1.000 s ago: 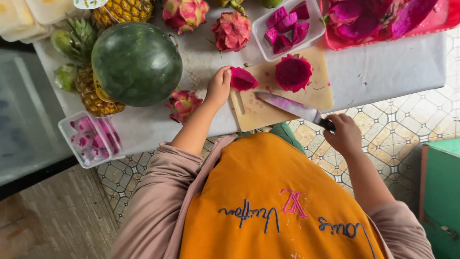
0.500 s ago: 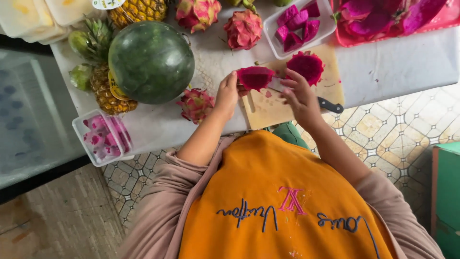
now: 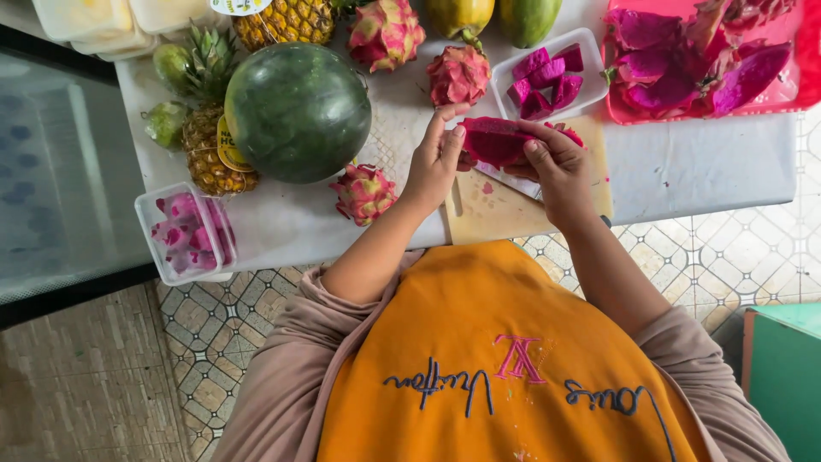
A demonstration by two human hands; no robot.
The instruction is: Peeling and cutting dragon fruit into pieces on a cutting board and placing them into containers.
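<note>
My left hand (image 3: 434, 162) and my right hand (image 3: 556, 167) together hold a magenta dragon fruit half (image 3: 494, 139) just above a wooden cutting board (image 3: 487, 214). Fingers of both hands press on its skin and flesh. A second cut half (image 3: 571, 133) lies on the board, mostly hidden behind my right hand. The knife (image 3: 513, 183) lies flat on the board beneath my hands, only a strip of blade showing.
On the white table (image 3: 701, 171) are a big watermelon (image 3: 295, 111), pineapples (image 3: 209, 145), whole dragon fruits (image 3: 365, 192), a white tray of cut pieces (image 3: 547, 81), a red tray of peels (image 3: 701, 60) and a lidded plastic box (image 3: 184, 231). A green bin (image 3: 782, 376) stands low right.
My right hand has let go of the knife, which now lies on the board. Both hands have come together and lifted one dragon fruit half.
</note>
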